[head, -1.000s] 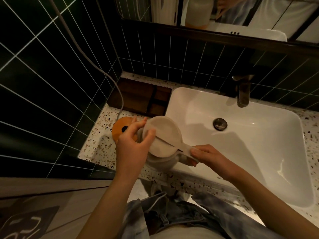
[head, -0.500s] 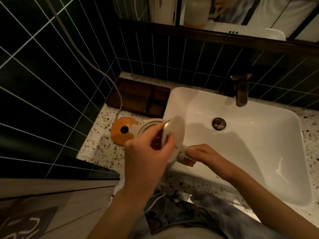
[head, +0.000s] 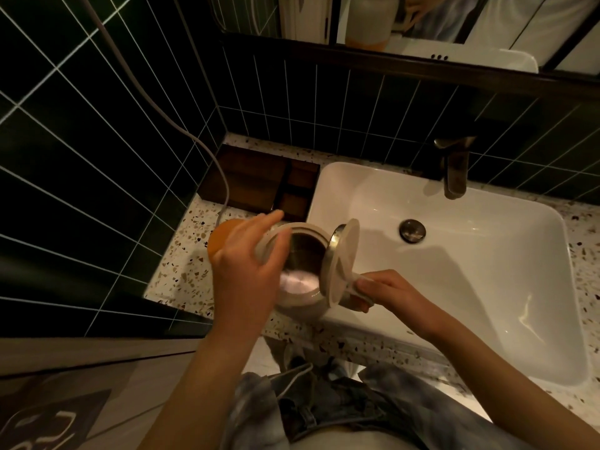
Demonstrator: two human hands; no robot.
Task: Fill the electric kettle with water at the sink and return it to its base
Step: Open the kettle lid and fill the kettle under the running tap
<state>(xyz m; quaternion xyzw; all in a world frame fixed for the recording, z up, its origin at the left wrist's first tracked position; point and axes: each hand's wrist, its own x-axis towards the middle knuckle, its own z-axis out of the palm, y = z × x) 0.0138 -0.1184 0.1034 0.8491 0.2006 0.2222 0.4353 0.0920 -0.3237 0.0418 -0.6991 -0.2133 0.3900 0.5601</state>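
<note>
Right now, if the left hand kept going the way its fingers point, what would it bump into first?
Probably the dark wooden compartment tray at the counter's back; the left hand points up-right over the cream electric kettle's rim. Depth is unclear.

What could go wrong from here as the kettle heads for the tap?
The lid stands open on its hinge; tilting the kettle may let it drop shut before filling. The right hand alone grips the handle while the left hand is open beside the rim, so a full kettle could tip. The base and its cord lie near the sink; splashes might reach them.
</note>
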